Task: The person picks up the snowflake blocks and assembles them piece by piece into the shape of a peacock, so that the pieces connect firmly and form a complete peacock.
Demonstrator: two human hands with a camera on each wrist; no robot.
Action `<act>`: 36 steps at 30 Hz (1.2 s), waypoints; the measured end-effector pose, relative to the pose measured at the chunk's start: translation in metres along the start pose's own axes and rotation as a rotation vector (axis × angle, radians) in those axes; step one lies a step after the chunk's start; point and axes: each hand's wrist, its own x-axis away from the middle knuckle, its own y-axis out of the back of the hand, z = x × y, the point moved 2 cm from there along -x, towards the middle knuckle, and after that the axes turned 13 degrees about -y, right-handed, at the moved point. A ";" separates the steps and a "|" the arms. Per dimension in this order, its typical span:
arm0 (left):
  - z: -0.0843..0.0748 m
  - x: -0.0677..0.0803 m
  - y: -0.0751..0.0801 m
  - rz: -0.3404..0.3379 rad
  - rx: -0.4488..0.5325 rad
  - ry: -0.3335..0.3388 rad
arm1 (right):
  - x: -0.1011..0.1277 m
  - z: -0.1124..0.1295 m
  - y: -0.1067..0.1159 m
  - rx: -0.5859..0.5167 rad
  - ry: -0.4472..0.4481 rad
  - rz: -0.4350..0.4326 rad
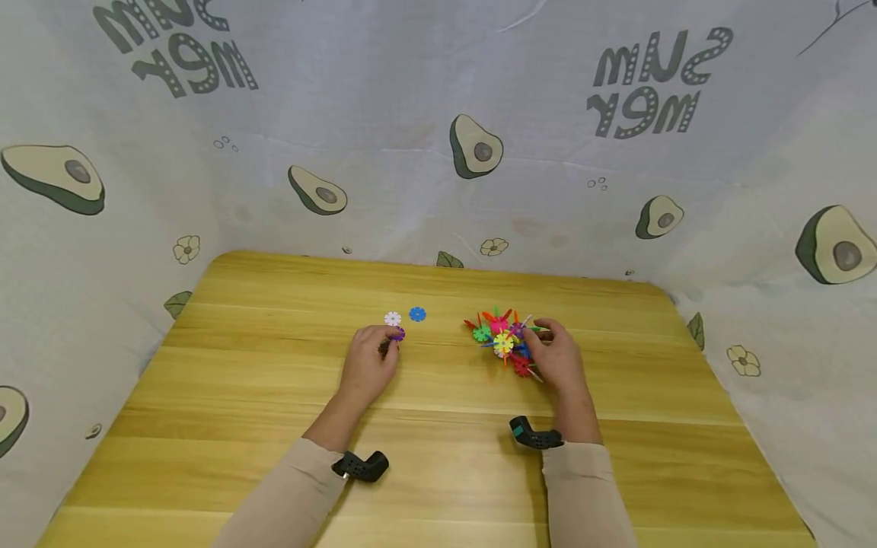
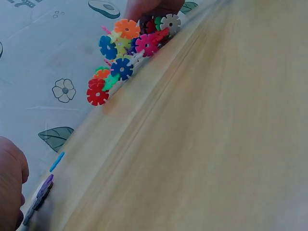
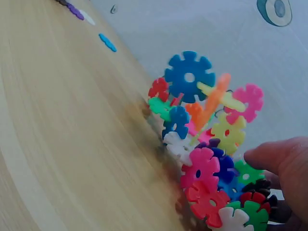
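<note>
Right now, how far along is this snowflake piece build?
Done: a many-coloured cluster stands joined, held by the right hand. In hand: the left hand pinches a purple piece. Left: a white piece and a blue piece lie loose on the table.

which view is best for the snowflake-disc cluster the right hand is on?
Right wrist: the disc cluster fills the frame, and single discs and their slots are sharp. The head view shows it small beside the right hand on the table. The left wrist view shows it farther off, near the top edge.
</note>
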 end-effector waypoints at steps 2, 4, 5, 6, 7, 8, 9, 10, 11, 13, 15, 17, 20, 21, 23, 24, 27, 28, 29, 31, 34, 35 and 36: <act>0.002 0.000 0.003 0.020 -0.010 0.021 | -0.001 0.000 0.001 -0.008 -0.008 -0.019; 0.004 0.000 0.007 0.040 -0.042 0.040 | -0.001 0.000 0.003 -0.020 -0.012 -0.047; 0.006 0.000 0.009 0.047 -0.065 0.046 | -0.001 0.001 0.003 -0.027 -0.015 -0.061; 0.008 0.000 0.011 0.055 -0.080 0.060 | 0.000 0.002 0.005 -0.041 -0.014 -0.080; 0.010 0.000 0.012 0.065 -0.089 0.076 | 0.002 0.003 0.006 -0.054 -0.005 -0.107; 0.012 0.000 0.014 0.077 -0.093 0.094 | 0.004 0.005 0.006 -0.064 0.008 -0.142; 0.013 0.000 0.015 0.092 -0.094 0.113 | 0.006 0.009 0.006 -0.083 0.034 -0.185; 0.015 0.000 0.016 0.109 -0.094 0.125 | 0.010 0.013 0.006 -0.110 0.075 -0.234; 0.016 0.000 0.016 0.128 -0.091 0.130 | 0.014 0.018 0.005 -0.142 0.135 -0.290; 0.017 0.001 0.016 0.169 -0.087 0.127 | 0.023 0.030 0.000 -0.202 0.300 -0.425; 0.017 0.001 0.014 0.207 -0.084 0.100 | 0.033 0.044 -0.008 -0.258 0.484 -0.544; 0.016 0.000 0.013 0.240 -0.062 0.069 | 0.043 0.056 -0.019 -0.284 0.650 -0.606; 0.014 0.000 0.011 0.280 0.005 0.051 | 0.056 0.070 -0.040 -0.230 0.770 -0.564; 0.013 0.000 0.011 0.289 0.030 0.053 | 0.059 0.072 -0.048 -0.180 0.770 -0.505; 0.012 0.000 0.012 0.298 0.068 0.068 | 0.066 0.075 -0.065 -0.050 0.713 -0.342; 0.012 0.000 0.013 0.299 0.073 0.077 | 0.068 0.075 -0.074 0.034 0.672 -0.252; 0.012 0.000 0.013 0.320 0.055 0.100 | 0.071 0.070 -0.100 0.259 0.550 -0.032; 0.011 0.000 0.013 0.334 0.039 0.102 | 0.071 0.068 -0.108 0.298 0.524 0.013; 0.011 -0.001 0.013 0.350 0.020 0.097 | 0.071 0.066 -0.115 0.320 0.514 0.041; 0.009 -0.002 0.012 0.385 -0.021 0.080 | 0.071 0.062 -0.127 0.345 0.510 0.047; 0.005 -0.003 0.011 0.416 -0.056 0.059 | 0.072 0.061 -0.137 0.343 0.526 0.017; 0.005 -0.003 0.010 0.421 -0.061 0.059 | 0.072 0.061 -0.139 0.340 0.537 0.009; 0.005 -0.003 0.010 0.419 -0.061 0.063 | 0.071 0.061 -0.140 0.334 0.539 0.007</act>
